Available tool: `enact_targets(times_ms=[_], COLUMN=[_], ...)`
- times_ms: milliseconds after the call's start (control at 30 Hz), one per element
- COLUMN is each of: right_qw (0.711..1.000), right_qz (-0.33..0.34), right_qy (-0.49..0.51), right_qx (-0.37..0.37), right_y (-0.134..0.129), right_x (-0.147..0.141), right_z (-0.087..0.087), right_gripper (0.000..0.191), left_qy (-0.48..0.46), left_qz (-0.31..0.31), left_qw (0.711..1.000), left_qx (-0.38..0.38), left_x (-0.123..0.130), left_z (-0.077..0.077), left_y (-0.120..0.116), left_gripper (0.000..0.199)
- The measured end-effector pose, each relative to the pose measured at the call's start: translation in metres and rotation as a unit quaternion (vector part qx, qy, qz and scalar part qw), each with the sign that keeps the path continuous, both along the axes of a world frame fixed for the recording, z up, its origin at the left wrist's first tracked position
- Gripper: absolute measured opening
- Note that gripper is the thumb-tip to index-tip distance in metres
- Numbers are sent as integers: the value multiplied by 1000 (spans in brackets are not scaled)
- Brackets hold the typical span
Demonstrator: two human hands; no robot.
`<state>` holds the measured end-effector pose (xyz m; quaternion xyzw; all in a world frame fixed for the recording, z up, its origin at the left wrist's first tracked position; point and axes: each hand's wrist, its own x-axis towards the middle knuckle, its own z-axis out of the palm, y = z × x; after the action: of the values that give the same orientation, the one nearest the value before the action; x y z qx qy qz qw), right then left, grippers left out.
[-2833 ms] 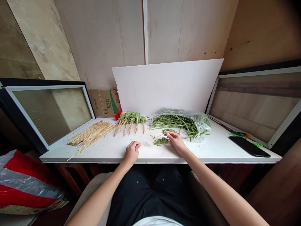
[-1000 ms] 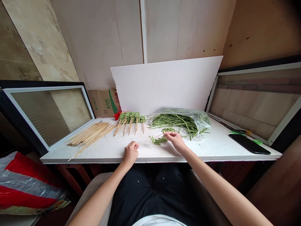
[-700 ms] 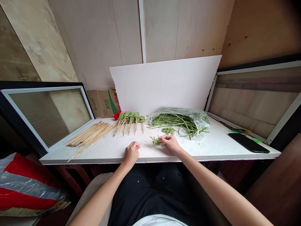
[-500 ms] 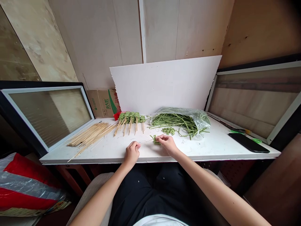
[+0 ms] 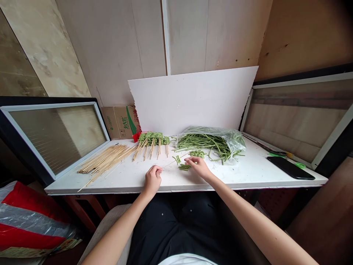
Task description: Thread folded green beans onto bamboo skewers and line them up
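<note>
My left hand (image 5: 153,178), near the table's front edge, is closed around one end of a thin bamboo skewer (image 5: 169,164). The skewer slants up to the right, past the fingertips of my right hand (image 5: 199,166). My right hand is curled with its fingertips together; whatever they hold, if anything, is hidden. Just below those fingertips lies a small group of cut green bean pieces (image 5: 184,167). A few more loose bean pieces (image 5: 177,159) lie to their left. Behind my right hand is a small heap of cut bean pieces (image 5: 197,153).
Loose bamboo skewers (image 5: 106,160) are piled on the left. Skewered green beans (image 5: 151,138) lie stacked at the back beside a cardboard box (image 5: 120,120). A clear plastic bag of long beans (image 5: 212,141) is at back right. A black phone (image 5: 290,168) lies far right on the white table (image 5: 116,182).
My right hand has lifted slightly off the bean pieces, which now show below it. A thin skewer now shows stretching from my left hand, and loose pieces are visible left of the group.
</note>
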<state>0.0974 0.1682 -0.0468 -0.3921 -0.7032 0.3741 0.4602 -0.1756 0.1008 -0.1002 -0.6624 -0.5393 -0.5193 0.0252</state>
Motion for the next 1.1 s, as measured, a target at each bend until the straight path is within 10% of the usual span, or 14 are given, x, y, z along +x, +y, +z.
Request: enact_targets(times_ms=[200, 567, 800, 1100], right_qw=[952, 938, 997, 961], right_qz=[10, -15, -48, 34], right_qy=[-217, -252, 6, 234], right_qx=[216, 235, 64, -146], right_y=[-2, 8, 25, 26], right_x=[0, 0, 10, 18], right_z=[-13, -26, -23, -19], right_gripper=[24, 26, 41, 57], left_qy=[55, 36, 12, 5], left_qz=[19, 29, 12, -19], left_qw=[998, 999, 1000, 999], left_qx=[15, 9, -3, -31], left_x=[-9, -16, -8, -2], left_z=[5, 6, 10, 0], left_y=[0, 4, 3, 6], left_gripper=[20, 20, 20, 19])
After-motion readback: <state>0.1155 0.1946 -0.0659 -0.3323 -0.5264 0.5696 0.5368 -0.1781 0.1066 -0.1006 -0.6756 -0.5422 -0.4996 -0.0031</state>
